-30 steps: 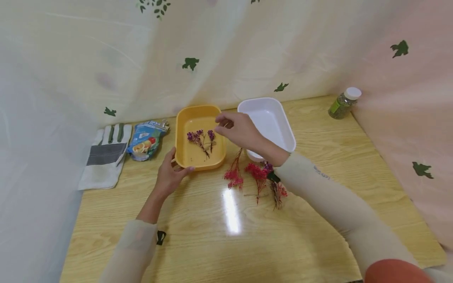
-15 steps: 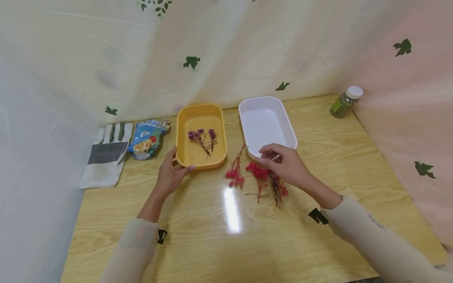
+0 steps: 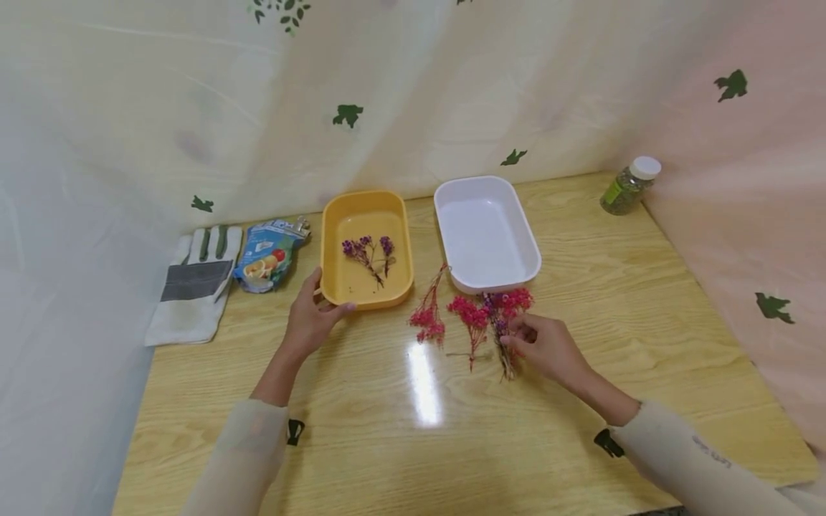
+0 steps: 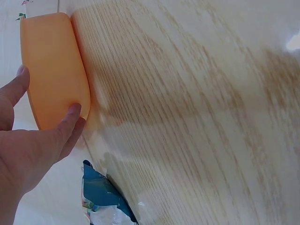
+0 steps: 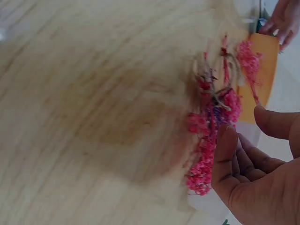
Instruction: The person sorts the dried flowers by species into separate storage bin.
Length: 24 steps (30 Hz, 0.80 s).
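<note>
My left hand [image 3: 310, 315] holds the near left corner of a yellow tray [image 3: 327, 215], thumb along the front rim and fingers at the side wall. In the tray lie small sprigs of dried purple flowers [image 3: 363, 251]. My right hand [image 3: 548, 349] is at a bunch of dried purple flowers [image 3: 498, 322] on the table. In the right wrist view, its thumb and loosely bent fingers stand apart, close to the blooms. Pink dried flowers [image 5: 201, 173] lie around it, and two more pink sprigs [image 3: 474, 315] [image 3: 427, 320] lie to its left.
A white tray [image 3: 487, 236] stands right of the yellow one, just behind the flowers. Work gloves [image 3: 193, 287] and a blue pouch [image 3: 267, 256] with a clip lie on the left. A white-capped jar [image 3: 629, 188] stands at the back right. A patterned curtain [image 3: 419, 93] closes off the back.
My right hand has moved from above the yellow tray's right edge, rightward and toward me, down to the flower bunches. My left hand has stayed at the tray corner.
</note>
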Motion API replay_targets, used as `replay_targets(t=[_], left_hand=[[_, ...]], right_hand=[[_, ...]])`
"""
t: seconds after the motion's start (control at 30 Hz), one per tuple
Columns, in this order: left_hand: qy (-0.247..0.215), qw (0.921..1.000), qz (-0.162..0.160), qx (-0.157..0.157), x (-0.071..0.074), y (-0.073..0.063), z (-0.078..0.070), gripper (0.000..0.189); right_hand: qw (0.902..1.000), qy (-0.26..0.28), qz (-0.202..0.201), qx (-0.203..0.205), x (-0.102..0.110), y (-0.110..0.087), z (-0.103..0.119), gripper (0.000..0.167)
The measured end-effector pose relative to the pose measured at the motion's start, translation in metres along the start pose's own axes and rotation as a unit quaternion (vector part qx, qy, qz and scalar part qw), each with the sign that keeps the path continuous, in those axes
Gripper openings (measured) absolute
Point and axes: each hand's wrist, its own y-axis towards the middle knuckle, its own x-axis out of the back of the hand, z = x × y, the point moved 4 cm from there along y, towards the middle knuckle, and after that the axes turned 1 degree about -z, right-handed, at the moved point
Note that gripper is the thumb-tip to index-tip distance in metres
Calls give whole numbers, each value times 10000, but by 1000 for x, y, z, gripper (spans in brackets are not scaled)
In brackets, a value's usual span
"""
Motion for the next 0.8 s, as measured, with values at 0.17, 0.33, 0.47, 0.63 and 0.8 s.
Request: replay_targets(t=[0.17,0.33,0.47,0.63,0.8], left_hand=[[-102,9999,30,37,-1,0,1,94],[-38,9999,12,97,-2,0,1,94],[41,9999,-20,98,-1,-1,1,94],[44,10000,-20,62,-1,0,0,94],[75,9999,-16,68,0,0,-1,93]], right_hand=[[9990,-264,178,-303,-11,-4,-9,14],[9964,-546,398,-506,-18,-5,-12,19],[9932,-828,556,-598,-20,-3,-11,23],[9877,-1192,721,-713,-22,0,-8,25],[9847,-1369,803,-718,-24,2,-5,29]])
